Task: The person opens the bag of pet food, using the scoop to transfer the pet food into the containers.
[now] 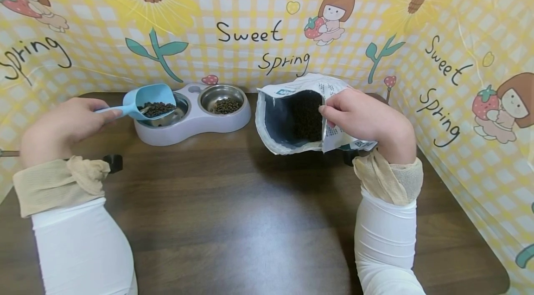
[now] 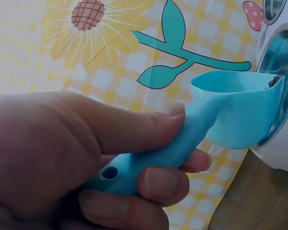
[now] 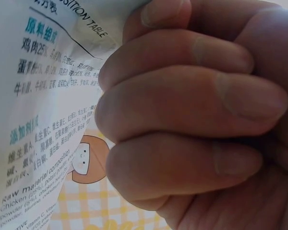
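My left hand point(image 1: 71, 125) grips the handle of a light blue scoop point(image 1: 130, 102), thumb along the top and fingers curled beneath, as the left wrist view shows. Dark brown kibble point(image 1: 157, 109) lies in the scoop, which is tilted over the left steel bowl point(image 1: 181, 108) of a double pet feeder point(image 1: 200, 131). In the right steel bowl point(image 1: 208, 95) there is a small heap of kibble point(image 1: 227, 105). My right hand point(image 1: 367, 116) pinches the edge of an open white food bag point(image 1: 264, 123). More dark kibble point(image 1: 308, 116) shows inside the bag, whose mouth faces me.
The brown wooden table point(image 1: 233, 221) reaches under everything. Behind and to the right hangs a yellow checked cloth point(image 1: 187, 54) with flowers and cartoon figures. A small black object point(image 1: 113, 163) sits beside my left wrist.
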A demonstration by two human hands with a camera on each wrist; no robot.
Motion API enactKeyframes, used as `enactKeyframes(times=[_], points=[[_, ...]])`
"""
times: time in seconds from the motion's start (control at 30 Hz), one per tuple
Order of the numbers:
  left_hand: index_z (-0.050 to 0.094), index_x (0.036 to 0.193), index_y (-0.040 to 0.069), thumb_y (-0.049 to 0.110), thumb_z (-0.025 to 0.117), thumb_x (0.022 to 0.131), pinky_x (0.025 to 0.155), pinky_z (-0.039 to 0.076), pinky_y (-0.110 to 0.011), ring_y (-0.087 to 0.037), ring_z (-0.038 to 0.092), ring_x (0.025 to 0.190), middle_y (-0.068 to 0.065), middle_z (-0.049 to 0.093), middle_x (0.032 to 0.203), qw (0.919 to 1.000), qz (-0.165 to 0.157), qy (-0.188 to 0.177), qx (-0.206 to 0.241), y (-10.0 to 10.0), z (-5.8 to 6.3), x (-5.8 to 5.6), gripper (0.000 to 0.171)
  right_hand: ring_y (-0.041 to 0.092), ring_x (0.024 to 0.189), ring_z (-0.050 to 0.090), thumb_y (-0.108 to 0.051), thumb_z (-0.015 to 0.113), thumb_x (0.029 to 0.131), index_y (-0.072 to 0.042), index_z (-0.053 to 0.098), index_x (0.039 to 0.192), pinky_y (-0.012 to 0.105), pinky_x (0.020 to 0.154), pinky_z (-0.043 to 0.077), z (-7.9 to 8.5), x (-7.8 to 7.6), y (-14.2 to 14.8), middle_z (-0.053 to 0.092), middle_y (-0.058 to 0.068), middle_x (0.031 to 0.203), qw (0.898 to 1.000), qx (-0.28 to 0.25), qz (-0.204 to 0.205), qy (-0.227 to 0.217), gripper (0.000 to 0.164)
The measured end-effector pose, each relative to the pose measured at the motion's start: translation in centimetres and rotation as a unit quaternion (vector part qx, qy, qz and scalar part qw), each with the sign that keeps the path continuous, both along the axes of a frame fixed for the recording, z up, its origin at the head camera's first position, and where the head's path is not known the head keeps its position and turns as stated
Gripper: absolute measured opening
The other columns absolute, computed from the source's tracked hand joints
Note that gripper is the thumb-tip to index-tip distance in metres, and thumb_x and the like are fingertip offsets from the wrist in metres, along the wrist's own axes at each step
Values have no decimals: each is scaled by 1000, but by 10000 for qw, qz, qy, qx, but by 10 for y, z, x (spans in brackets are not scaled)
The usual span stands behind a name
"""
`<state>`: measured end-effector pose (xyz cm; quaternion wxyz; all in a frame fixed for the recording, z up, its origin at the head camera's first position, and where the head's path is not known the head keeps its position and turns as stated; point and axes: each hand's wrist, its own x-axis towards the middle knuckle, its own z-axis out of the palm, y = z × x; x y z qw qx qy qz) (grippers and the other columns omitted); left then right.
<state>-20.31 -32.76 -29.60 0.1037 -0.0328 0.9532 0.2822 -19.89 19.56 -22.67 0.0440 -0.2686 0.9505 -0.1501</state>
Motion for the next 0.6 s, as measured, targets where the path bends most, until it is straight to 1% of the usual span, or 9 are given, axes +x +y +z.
enactKeyframes(times=[0.07, 0.17, 0.27, 0.33, 0.4, 0.43, 0.5, 0.6], points=[[55, 124, -7, 67, 42, 93, 73, 41, -49, -41, 41, 101, -31, 51, 118, 9998, -6, 134, -146, 1, -1, -1, 82, 16, 44, 37, -22, 45, 102, -13, 43, 55, 30, 49, 36, 0, 0, 0, 33, -3, 52, 10000, 24, -4, 6, 49], [59, 114, -5, 63, 44, 95, 65, 35, -39, -35, 41, 89, -23, 53, 99, 9984, -27, 362, -426, 5, 1, 1, 71, 16, 44, 37, -22, 44, 103, -13, 43, 55, 30, 49, 36, 0, 0, 1, 32, -3, 52, 10000, 28, 1, 24, 49], [59, 108, -4, 57, 47, 97, 62, 33, -38, -33, 41, 81, -17, 50, 85, 9969, -16, 494, -616, 10, 4, 3, 63, 16, 44, 37, -22, 45, 103, -12, 42, 55, 30, 49, 36, 0, 0, 0, 32, -3, 52, 10000, -1, -2, 14, 49], [57, 112, -5, 54, 47, 98, 63, 35, -40, -35, 43, 82, -20, 51, 87, 9965, -34, 471, -685, 12, 6, 3, 61, 16, 44, 37, -22, 45, 103, -12, 43, 55, 30, 49, 36, 0, 0, 0, 32, -3, 52, 10000, -18, -2, -1, 49], [55, 117, -6, 55, 46, 98, 66, 39, -45, -38, 45, 86, -24, 52, 93, 9964, -35, 398, -749, 12, 7, 3, 64, 16, 45, 37, -21, 45, 103, -12, 43, 55, 30, 50, 36, 0, 0, 0, 33, -2, 52, 10000, -17, 4, -7, 48], [54, 117, -6, 54, 46, 98, 66, 39, -45, -39, 45, 85, -25, 52, 93, 9961, -34, 397, -781, 13, 7, 3, 64, 16, 45, 37, -21, 45, 103, -12, 43, 55, 30, 50, 36, 0, 0, 0, 33, -2, 53, 10000, -8, 8, -9, 48], [54, 116, -6, 53, 46, 99, 66, 39, -45, -39, 46, 85, -24, 52, 91, 9955, -29, 401, -856, 14, 8, 2, 63, 16, 45, 36, -21, 45, 102, -12, 43, 55, 31, 50, 36, 0, 0, 0, 33, -2, 53, 10000, -12, 19, -11, 48], [56, 110, -5, 50, 48, 99, 62, 35, -40, -36, 45, 78, -19, 51, 81, 9937, -27, 522, -989, 15, 6, 1, 56, 16, 45, 36, -20, 45, 102, -12, 42, 55, 31, 50, 36, 0, 0, 0, 32, -2, 52, 10000, -7, 24, -18, 48]])
